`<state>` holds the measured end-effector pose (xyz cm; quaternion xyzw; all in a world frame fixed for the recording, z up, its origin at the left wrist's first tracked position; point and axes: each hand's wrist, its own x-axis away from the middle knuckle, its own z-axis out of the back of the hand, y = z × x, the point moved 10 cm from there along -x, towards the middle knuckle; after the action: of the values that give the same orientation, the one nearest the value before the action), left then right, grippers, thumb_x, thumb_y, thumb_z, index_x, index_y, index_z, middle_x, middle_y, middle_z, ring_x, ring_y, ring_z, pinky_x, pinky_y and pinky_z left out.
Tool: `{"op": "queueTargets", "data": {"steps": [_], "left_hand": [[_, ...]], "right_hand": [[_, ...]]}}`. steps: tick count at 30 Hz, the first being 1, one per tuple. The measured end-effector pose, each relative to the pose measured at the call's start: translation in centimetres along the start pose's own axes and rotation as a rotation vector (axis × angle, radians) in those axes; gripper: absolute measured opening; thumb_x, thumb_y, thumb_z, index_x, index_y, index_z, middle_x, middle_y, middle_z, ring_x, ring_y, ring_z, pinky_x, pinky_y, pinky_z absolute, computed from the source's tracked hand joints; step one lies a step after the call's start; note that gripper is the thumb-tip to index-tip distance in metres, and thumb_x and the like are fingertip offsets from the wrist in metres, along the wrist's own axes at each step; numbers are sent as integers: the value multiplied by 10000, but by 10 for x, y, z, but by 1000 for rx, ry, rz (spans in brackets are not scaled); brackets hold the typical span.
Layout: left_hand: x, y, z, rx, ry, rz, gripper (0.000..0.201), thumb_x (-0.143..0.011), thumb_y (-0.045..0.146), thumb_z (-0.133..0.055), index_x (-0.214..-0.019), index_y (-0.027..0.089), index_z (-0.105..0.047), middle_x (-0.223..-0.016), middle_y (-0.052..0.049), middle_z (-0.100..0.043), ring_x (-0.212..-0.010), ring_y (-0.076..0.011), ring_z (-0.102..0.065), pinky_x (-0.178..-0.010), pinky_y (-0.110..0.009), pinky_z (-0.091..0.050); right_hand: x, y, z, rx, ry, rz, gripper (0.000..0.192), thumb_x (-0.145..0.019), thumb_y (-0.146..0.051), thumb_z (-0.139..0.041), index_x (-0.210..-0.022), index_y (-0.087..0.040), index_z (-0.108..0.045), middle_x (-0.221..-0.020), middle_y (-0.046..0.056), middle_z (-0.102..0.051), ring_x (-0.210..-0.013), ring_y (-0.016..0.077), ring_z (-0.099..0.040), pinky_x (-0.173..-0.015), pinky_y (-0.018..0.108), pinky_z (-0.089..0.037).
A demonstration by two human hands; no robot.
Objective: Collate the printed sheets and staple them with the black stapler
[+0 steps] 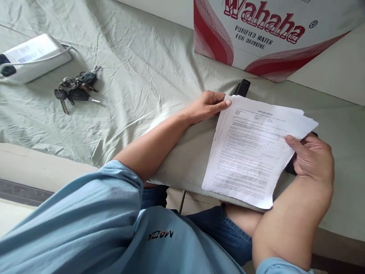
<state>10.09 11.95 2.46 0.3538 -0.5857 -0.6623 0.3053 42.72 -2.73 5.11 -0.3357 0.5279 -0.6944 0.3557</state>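
Observation:
A stack of printed paper sheets (pixel 251 156), its edges slightly uneven, is held between my two hands over the front edge of the cloth-covered surface. At the upper left corner, my left hand (pixel 208 104) pinches the sheets with the thumb on top. My right hand (pixel 315 156) grips the right edge, thumb on the printed face and fingers hidden beneath. Behind the stack's top edge a black object (pixel 242 87) sticks out; more black shows under the paper by my right hand. What the black object is, I cannot tell.
A large red and white water carton (pixel 270 42) stands at the back right. To the left lie a bunch of keys (pixel 76 87) and a white device with a cable (pixel 37 57). Wrinkled pale green cloth (pixel 137 68) covers the surface.

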Motion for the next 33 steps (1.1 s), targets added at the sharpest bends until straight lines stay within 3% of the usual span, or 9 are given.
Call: {"op": "queueTargets", "data": {"steps": [4,9,16,22,27,33], "left_hand": [[0,-1,-3,-5,-40,28,759,-978,901,-750,-720,268,-420,-620,27,-412,-609,-136,-415,-556,-338,-385],[-3,-1,1,-33,6,22,726,-1023,868,-710,-742,269,-412,-657,17,-425,-631,-133,-397,-560,-334,-330],[-4,-5,3,-46,18,-7,725,-1029,869,-717,-745,265,-435,-639,18,-447,-620,-125,-406,-565,-321,-322],[-4,-4,2,-67,-3,3,718,-1033,872,-709,-743,256,-480,-634,11,-466,-639,-129,-415,-578,-328,-315],[-2,-3,-1,-20,-27,0,746,-991,876,-763,-726,261,-434,-646,23,-409,-623,-130,-381,-563,-333,-332],[-2,-2,-3,-27,-45,8,730,-993,830,-785,-724,264,-411,-654,21,-405,-629,-133,-359,-554,-334,-322]], "right_hand": [[-1,-1,18,53,103,52,450,-560,-480,-1107,-850,-223,-878,-923,55,-872,-1015,308,-841,-1218,606,-634],[-2,-6,22,80,164,121,395,-583,-474,-1057,-855,-234,-903,-955,68,-892,-993,308,-824,-1168,625,-652],[2,-17,8,105,111,175,305,-671,-433,-1009,-908,-261,-927,-890,36,-868,-1109,337,-837,-1236,625,-609],[-1,-15,7,148,86,183,296,-707,-457,-999,-900,-249,-914,-906,28,-861,-1080,318,-826,-1184,580,-642],[-5,-9,9,171,50,160,277,-743,-428,-1009,-960,-270,-941,-970,12,-888,-1021,271,-807,-1194,528,-637],[-4,-10,7,154,61,160,303,-730,-437,-1015,-972,-270,-941,-1003,20,-899,-1044,280,-808,-1206,545,-635]]}}
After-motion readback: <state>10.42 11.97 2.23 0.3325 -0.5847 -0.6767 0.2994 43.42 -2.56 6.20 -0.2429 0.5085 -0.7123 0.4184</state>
